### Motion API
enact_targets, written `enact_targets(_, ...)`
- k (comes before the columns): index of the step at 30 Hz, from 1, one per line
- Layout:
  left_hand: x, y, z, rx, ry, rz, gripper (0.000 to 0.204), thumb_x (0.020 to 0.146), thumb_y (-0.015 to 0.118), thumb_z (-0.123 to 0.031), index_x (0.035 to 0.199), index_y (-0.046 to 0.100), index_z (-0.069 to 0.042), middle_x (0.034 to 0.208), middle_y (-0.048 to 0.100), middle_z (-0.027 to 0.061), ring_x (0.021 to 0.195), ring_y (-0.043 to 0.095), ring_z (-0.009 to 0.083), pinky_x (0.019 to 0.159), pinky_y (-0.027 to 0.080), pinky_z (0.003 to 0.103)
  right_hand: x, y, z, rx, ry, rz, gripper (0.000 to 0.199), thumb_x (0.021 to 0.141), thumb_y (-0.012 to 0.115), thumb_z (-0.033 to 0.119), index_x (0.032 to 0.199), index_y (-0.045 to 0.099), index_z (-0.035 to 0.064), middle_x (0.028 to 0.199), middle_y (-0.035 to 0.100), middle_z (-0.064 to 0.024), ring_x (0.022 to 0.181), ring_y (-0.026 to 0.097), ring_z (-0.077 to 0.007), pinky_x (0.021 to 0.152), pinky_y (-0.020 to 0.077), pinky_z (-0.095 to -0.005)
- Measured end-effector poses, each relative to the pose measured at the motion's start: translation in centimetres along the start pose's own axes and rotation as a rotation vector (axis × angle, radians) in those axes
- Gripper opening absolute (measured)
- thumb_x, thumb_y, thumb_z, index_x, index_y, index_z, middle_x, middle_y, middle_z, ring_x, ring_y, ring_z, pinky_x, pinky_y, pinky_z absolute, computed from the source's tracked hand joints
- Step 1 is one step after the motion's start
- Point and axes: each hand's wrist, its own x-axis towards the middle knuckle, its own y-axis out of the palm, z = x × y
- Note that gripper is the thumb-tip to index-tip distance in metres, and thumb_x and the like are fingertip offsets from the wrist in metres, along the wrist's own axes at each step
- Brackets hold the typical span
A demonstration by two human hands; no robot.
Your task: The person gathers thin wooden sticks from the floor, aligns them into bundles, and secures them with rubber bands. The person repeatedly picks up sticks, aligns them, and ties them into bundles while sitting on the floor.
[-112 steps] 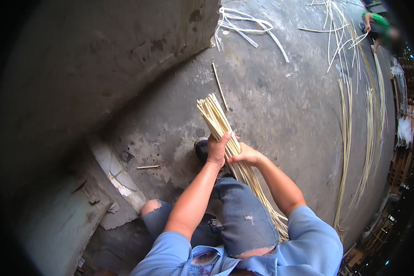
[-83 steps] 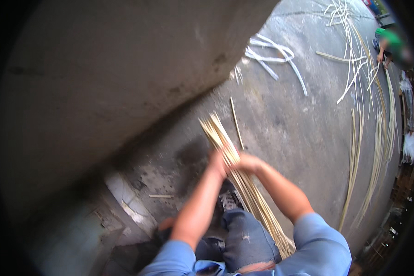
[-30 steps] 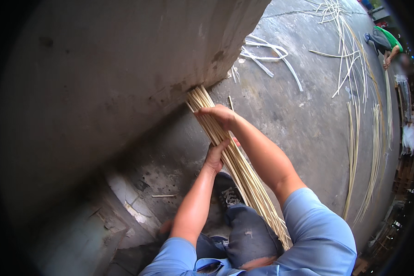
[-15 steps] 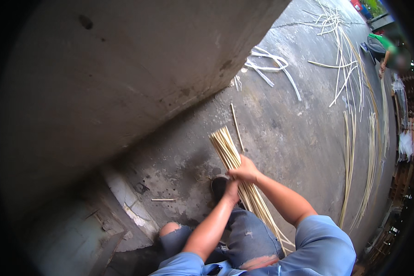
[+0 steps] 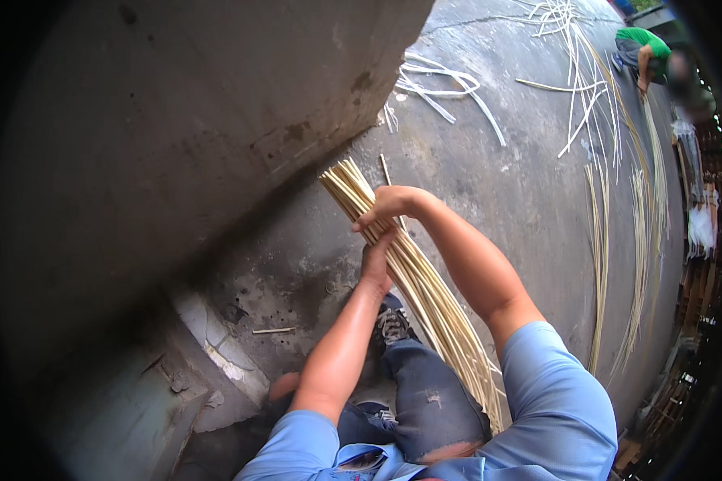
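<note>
A thick bundle of long, pale yellow cane rods (image 5: 425, 276) slants from near the wall's foot back past my right knee. Its cut ends sit roughly level at the far tip. My right hand (image 5: 390, 206) is closed over the top of the bundle near that tip, fingers bent around its left side. Just behind it, my left hand (image 5: 377, 263) grips the bundle from the left and underneath; some of its fingers are hidden by the rods. One short loose rod (image 5: 383, 170) lies on the floor beyond my right hand, partly covered by it.
A large concrete wall (image 5: 200, 104) rises on the left. White strips (image 5: 445, 86) lie ahead on the concrete floor, and long canes (image 5: 598, 264) are spread at right. A co-worker in green (image 5: 646, 48) bends over canes at the far right. A short stick (image 5: 273, 330) lies at left.
Both hands and the bundle have moved forward and left, toward the wall. My right hand now reaches over the bundle with its wrist bent. The view has shifted slightly.
</note>
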Motion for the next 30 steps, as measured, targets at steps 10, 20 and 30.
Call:
enact_targets(10,-12.2,5.2,12.8,-0.001,0.08,0.172,0.059,0.095,0.075,-0.028,0.142,0.045,-0.01,0.122,0.064,0.0063,0.108,0.068,0.0224,0.097,0.058,0.038,-15.9,12.4,-8.3,0.475,-0.457,-0.389,0.08,0.065,0.096,0.026,0.132,0.059,0.0023,0.121,0.07,-0.0128,0.117,0.064,-0.0235,0.102,0.0496,-0.0371)
enact_targets(20,-14.8,7.1,18.9,0.3,0.015,0.301,0.064,0.095,0.074,-0.036,0.141,0.052,0.002,0.128,0.064,0.0103,0.117,0.063,0.019,0.094,0.053,0.035,-22.9,16.0,-12.9,0.342,-0.261,-0.62,0.055,0.067,0.086,0.019,0.115,0.068,0.001,0.104,0.075,-0.0099,0.099,0.07,-0.0184,0.094,0.0535,-0.034)
enact_targets(30,-14.3,2.7,17.2,0.836,-0.362,0.329,0.063,0.1,0.067,-0.041,0.141,0.056,0.005,0.137,0.063,0.0196,0.129,0.059,0.0256,0.109,0.047,0.036,-16.4,18.7,-20.5,0.665,-0.22,-0.186,0.067,0.069,0.084,0.013,0.131,0.063,0.0007,0.117,0.072,-0.0073,0.11,0.065,-0.0151,0.101,0.0507,-0.0316)
